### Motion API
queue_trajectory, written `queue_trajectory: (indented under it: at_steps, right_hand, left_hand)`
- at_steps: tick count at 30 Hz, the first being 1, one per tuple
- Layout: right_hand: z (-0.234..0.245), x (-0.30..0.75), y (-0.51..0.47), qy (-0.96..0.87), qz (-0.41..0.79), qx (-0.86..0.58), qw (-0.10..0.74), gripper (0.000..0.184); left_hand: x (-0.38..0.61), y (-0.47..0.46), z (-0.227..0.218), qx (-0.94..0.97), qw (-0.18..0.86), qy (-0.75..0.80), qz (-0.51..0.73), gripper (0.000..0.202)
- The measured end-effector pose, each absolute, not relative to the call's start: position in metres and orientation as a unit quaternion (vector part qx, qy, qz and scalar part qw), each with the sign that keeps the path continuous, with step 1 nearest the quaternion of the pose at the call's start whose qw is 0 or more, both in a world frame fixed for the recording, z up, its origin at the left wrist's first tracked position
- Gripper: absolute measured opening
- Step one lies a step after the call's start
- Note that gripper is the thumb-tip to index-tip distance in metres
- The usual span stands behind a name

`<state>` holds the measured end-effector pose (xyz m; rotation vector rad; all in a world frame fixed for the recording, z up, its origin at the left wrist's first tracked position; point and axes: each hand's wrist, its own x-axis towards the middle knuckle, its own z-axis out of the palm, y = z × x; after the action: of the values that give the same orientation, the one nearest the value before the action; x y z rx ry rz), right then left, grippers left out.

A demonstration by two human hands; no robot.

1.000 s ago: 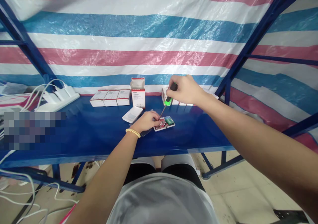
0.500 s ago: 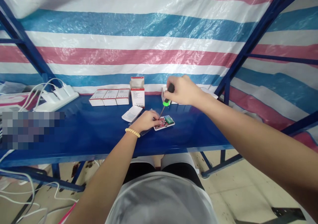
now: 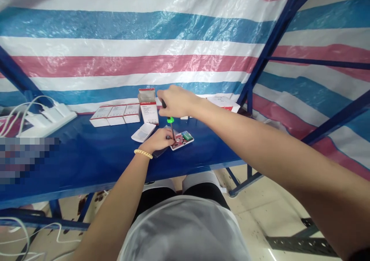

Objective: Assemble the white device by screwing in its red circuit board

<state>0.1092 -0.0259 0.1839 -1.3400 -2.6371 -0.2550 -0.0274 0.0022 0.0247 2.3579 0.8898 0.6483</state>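
My right hand (image 3: 177, 101) is wrapped round the black handle of a screwdriver (image 3: 170, 120) with a green collar. Its shaft points down, nearly upright, to the left end of a small white device (image 3: 187, 140), which lies on its back with a red circuit board and a green part showing. Fingers of my left hand (image 3: 158, 138) close on that same end of the device, beside the screwdriver tip. Exactly where the tip meets the board is hard to see. Left of the hand lies a white cover (image 3: 143, 133). A dark clear bag (image 3: 160, 151) is partly under the hand.
An open white and red box (image 3: 149, 112) stands at the back of the blue table (image 3: 95, 157). Several flat boxes (image 3: 115, 115) sit left of it, and another box (image 3: 224, 103) behind my right forearm. A power strip (image 3: 47, 124) with white plugs is far left.
The view has shifted, so the table things sit further left. The screwdriver has gone from leaning to nearly upright, its tip still at the device's left end beside my left fingers.
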Motion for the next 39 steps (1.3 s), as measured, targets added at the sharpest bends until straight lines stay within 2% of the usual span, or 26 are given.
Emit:
queue_trajectory:
  at_steps: [12, 20, 39]
  right_hand:
    - [0.1806, 0.1174, -0.021, -0.875, -0.074, -0.468, 0.098, 0.028]
    - [0.182, 0.1115, -0.0179, -0.875, -0.06, -0.471, 0.095, 0.026]
    - [0.183, 0.1085, -0.0216, -0.885, -0.069, -0.454, 0.081, 0.025]
  left_hand:
    - [-0.0277, 0.0004, 0.0273, 0.875, 0.283, 0.316, 0.234, 0.02]
    - [-0.0266, -0.0033, 0.03, 0.872, 0.295, 0.319, 0.225, 0.01]
    - [-0.0241, -0.0016, 0.0249, 0.863, 0.299, 0.327, 0.243, 0.02]
